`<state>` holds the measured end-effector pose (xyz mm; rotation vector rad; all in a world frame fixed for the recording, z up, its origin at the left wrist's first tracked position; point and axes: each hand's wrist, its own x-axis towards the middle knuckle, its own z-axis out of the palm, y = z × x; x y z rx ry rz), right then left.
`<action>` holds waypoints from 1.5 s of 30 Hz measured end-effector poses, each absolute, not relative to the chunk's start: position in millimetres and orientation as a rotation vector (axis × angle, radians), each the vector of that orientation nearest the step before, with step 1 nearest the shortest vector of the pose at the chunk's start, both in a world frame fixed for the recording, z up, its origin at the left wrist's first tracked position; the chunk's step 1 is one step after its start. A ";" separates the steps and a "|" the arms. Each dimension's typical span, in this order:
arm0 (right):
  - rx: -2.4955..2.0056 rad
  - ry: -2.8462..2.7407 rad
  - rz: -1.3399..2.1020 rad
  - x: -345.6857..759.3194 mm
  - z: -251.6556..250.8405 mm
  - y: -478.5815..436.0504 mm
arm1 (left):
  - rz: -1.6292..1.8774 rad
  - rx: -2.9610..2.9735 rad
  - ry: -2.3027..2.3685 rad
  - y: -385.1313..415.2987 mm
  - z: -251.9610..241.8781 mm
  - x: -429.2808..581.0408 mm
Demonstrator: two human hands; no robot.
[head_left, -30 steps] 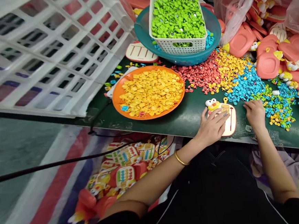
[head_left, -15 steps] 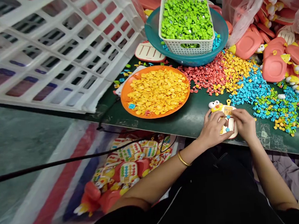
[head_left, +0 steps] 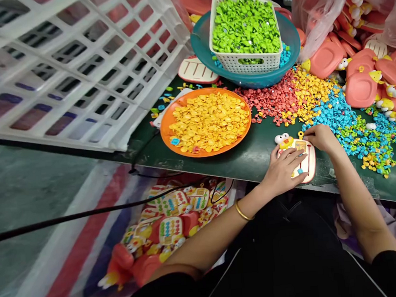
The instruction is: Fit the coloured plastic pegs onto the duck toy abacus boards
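Note:
A cream toy phone with a duck head lies at the front edge of the dark green table. My left hand rests flat on its left side, fingers stretched over the keys. My right hand is beside the toy's top right corner, at the edge of the pile of small blue pieces, fingers curled down; whether anything is in them is hidden.
An orange plate of yellow pieces sits left of the toy. Behind are red and yellow piles, a white basket of green pieces in a teal bowl, and pink toy shells. A white crate leans at left. Finished toys lie below.
My right hand went from the blue pile to the toy, then back up to the pile's edge. My left hand stayed on the toy.

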<state>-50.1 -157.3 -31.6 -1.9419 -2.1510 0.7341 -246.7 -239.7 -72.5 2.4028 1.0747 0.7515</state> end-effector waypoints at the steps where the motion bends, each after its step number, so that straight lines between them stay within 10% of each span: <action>1: -1.919 -2.137 0.738 -47.4 -32.3 -161.2 | 0.755 2.391 1.087 -240.9 -72.4 -248.9; 17: -1.787 -2.118 0.209 -65.5 -56.7 -252.3 | 0.817 2.382 0.981 -237.2 -76.2 -259.2; 32: -1.535 -1.908 0.489 -67.2 -65.0 -265.9 | 0.872 2.396 1.005 -240.6 -75.6 -257.9; 45: -1.826 -1.870 0.305 -65.5 -53.3 -164.5 | 0.724 2.627 0.998 -241.4 -71.0 -256.9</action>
